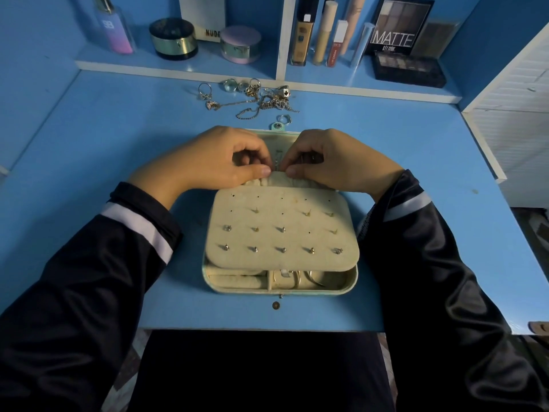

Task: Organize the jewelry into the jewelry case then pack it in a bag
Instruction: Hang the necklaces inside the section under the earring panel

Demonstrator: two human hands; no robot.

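One blue surface (89,144) carries one open jewelry case (352,281), set at its middle near the front edge. Two hands work at the case's far half: left hand (214,160) and right hand (338,162), fingers curled, thumbs nearly meeting, each pinching the gathered pocket (276,181). One cream earring panel (282,242) lies over the near half, with four rows of five holes (the nearest row holds five studs). On the shelf (178,63), one palette (398,25) reads "MATTE" and one box (202,13) reads "NUDE". Beyond the case lies one heap of loose jewelry (261,99). One thin chain (277,162) hangs between the fingertips.
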